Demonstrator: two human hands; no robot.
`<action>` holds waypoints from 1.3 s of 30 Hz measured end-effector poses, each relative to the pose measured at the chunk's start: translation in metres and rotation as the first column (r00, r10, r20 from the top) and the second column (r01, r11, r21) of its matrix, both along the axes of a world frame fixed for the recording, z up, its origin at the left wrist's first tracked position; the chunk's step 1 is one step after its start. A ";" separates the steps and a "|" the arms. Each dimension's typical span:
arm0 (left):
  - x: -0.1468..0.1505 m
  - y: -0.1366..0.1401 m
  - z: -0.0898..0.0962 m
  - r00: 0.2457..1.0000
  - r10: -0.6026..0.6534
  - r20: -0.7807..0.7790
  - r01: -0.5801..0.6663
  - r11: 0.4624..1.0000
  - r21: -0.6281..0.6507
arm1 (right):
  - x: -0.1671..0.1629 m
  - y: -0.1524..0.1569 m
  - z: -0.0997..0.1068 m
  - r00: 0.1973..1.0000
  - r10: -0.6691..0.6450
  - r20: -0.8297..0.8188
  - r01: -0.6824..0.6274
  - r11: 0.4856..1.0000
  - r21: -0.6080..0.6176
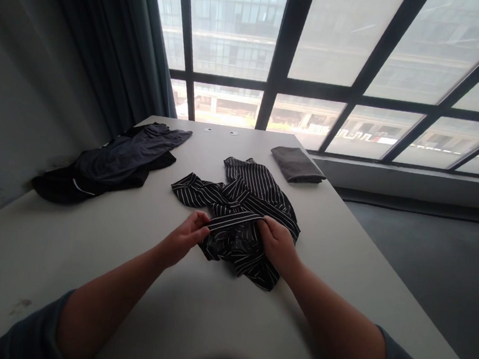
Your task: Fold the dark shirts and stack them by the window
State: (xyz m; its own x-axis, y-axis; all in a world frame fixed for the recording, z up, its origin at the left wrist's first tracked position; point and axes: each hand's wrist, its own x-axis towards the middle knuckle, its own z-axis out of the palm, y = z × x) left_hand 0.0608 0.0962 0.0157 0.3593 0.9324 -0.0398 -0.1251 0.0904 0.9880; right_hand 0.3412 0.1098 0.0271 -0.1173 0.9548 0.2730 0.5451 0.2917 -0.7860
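A black garment with white stripes, likely a shirt, lies crumpled on the white table in front of me. One sleeve-like part points to the left. My left hand pinches a striped band of the cloth between thumb and fingers at its left end. At the other end of that band, my right hand grips the cloth, its fingertips partly hidden in the folds. Between both hands the band is stretched fairly straight, slightly above the rest of the garment.
A loose pile of dark clothes lies at the table's left edge. Near the right edge sits a folded grey cloth. Behind the table stand large windows and a dark curtain. Floor shows on the right.
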 end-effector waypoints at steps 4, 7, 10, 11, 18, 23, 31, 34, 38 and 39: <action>0.002 -0.004 -0.001 0.821 0.225 -0.525 0.020 0.907 0.420 | -0.002 -0.002 -0.001 1.000 -0.023 -0.012 0.023 1.000 0.011; -0.001 0.001 0.002 0.679 0.405 -0.612 -0.022 0.845 0.535 | -0.003 -0.006 0.001 1.000 -0.009 0.006 0.008 0.995 0.101; -0.007 0.005 0.005 0.609 0.441 -0.659 -0.081 0.861 0.501 | -0.003 -0.013 0.008 0.979 0.105 0.176 -0.163 0.919 0.359; -0.009 0.006 0.005 0.606 0.439 -0.663 -0.107 0.871 0.479 | -0.003 -0.015 0.011 0.946 0.164 0.278 -0.273 0.867 0.417; -0.015 0.013 -0.008 0.748 0.404 -0.527 -0.245 0.905 0.347 | 0.011 -0.002 0.009 0.673 0.384 0.632 -0.638 0.734 0.233; -0.021 0.018 -0.007 0.768 0.205 -0.607 0.139 0.871 0.471 | 0.024 0.010 0.004 0.706 0.401 0.584 -0.600 0.777 0.192; -0.023 0.019 -0.002 0.749 0.172 -0.640 0.319 0.753 0.575 | 0.023 0.007 0.003 0.866 0.295 0.403 -0.429 0.853 0.298; -0.025 0.019 0.004 0.795 0.097 -0.599 0.278 0.819 0.502 | 0.024 0.007 0.005 0.882 0.296 0.366 -0.410 0.866 0.288; -0.030 0.020 0.008 0.736 -0.146 -0.661 0.446 0.840 0.310 | 0.024 0.008 0.005 0.907 0.285 0.309 -0.370 0.890 0.265; -0.031 0.021 0.008 0.720 -0.184 -0.669 0.470 0.839 0.275 | 0.025 0.008 0.005 0.915 0.285 0.285 -0.360 0.897 0.258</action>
State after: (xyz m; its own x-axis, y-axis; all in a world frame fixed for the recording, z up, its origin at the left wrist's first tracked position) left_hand 0.0293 0.1172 0.0233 0.6763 0.7365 -0.0113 0.4571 -0.4076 0.7906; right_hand 0.3661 0.1180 0.0317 -0.5005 0.7303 0.4649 0.5367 0.6831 -0.4953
